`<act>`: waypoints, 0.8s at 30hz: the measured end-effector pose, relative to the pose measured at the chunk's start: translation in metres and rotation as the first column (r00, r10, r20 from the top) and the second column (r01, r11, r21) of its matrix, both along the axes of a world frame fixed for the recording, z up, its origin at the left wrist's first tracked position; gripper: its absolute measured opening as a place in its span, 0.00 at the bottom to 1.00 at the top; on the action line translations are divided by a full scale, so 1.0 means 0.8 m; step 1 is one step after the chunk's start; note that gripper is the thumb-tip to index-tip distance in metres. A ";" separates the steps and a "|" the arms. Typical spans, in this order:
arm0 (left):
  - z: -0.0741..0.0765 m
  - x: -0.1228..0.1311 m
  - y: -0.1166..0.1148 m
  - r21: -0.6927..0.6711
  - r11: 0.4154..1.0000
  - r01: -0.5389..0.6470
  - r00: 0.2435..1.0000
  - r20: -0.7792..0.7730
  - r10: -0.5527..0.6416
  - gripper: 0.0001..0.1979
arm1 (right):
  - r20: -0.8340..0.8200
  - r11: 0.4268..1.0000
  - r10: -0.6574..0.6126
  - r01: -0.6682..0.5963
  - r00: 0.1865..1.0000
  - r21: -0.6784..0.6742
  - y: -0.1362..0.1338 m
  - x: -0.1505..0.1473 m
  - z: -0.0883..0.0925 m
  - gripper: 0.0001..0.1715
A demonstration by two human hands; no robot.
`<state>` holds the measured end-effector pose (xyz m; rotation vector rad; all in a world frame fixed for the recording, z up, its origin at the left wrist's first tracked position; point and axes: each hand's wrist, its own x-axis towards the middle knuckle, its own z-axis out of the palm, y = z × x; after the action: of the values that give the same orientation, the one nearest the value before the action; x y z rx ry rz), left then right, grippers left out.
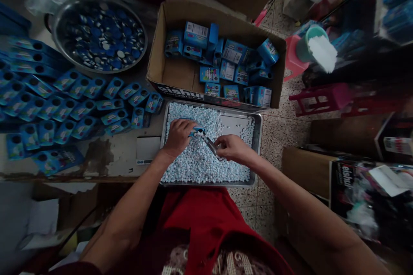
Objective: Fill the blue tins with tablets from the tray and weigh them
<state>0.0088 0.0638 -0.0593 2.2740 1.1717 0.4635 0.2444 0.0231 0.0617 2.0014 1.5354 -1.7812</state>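
A steel tray (pixel 257 146) full of small pale blue and white candies (pixel 200 163) rests at my knees. My left hand (pixel 178 136) is curled over the candies and grips a small blue box (pixel 196 130) at its fingertips. My right hand (pixel 232 148) is closed round a small metal scoop (pixel 210 144) whose tip points into the box's opening. Both hands hover just above the candy heap.
A cardboard carton (pixel 161 58) behind the tray holds several blue candy boxes. Rows of flat blue boxes (pixel 74 103) lie on the floor at left, beside a metal bowl (pixel 98 32) of blue caps. A pink stool (pixel 319 99) and cartons crowd the right.
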 end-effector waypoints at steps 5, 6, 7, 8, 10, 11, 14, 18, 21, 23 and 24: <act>-0.008 -0.006 0.002 -0.060 0.998 -0.006 0.999 0.036 0.008 0.25 | -0.021 0.998 -0.034 0.035 0.999 0.051 -0.039 0.019 0.007 0.18; -0.011 -0.006 0.003 -0.076 0.997 -0.003 0.999 0.049 0.006 0.24 | -0.022 0.996 -0.051 0.052 0.998 0.077 -0.054 0.025 0.002 0.18; -0.015 -0.005 0.003 -0.091 0.996 -0.005 0.998 0.067 0.011 0.23 | -0.020 0.991 -0.076 0.077 0.997 0.108 -0.071 0.033 -0.006 0.19; -0.019 -0.004 0.004 -0.104 0.994 -0.023 0.995 0.095 0.033 0.21 | -0.007 0.984 -0.106 0.106 0.994 0.142 -0.090 0.041 -0.016 0.19; -0.030 -0.001 0.003 -0.150 0.983 -0.108 0.973 0.185 0.135 0.17 | 0.064 0.965 -0.179 0.162 0.982 0.207 -0.128 0.057 -0.044 0.21; -0.037 0.000 0.002 -0.197 0.965 -0.171 0.946 0.241 0.217 0.16 | 0.137 0.957 -0.214 0.179 0.967 0.230 -0.146 0.064 -0.060 0.22; -0.060 0.003 -0.007 -0.397 0.868 -0.299 0.832 0.337 0.441 0.18 | 0.447 0.964 -0.227 0.134 0.865 0.230 -0.186 0.078 -0.103 0.21; -0.091 0.023 -0.038 -0.410 0.805 -0.428 0.727 0.372 0.577 0.21 | 0.600 0.984 -0.088 -0.024 0.795 0.176 -0.198 0.059 -0.142 0.20; -0.110 0.062 -0.066 -0.315 0.810 -0.494 0.664 0.465 0.585 0.20 | 0.547 0.982 -0.054 -0.055 0.836 0.181 -0.182 0.018 -0.167 0.21; -0.117 0.094 -0.078 -0.297 0.806 -0.512 0.641 0.493 0.589 0.20 | 0.522 0.981 -0.043 -0.061 0.852 0.182 -0.165 -0.008 -0.183 0.20; -0.118 0.110 -0.082 -0.306 0.796 -0.522 0.634 0.486 0.602 0.20 | 0.508 0.980 -0.057 -0.047 0.859 0.191 -0.156 -0.018 -0.190 0.19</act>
<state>0.0965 -0.0015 -0.1538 1.4233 1.5052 1.1676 0.2303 -0.1013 -0.0901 2.3113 1.5590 -0.9868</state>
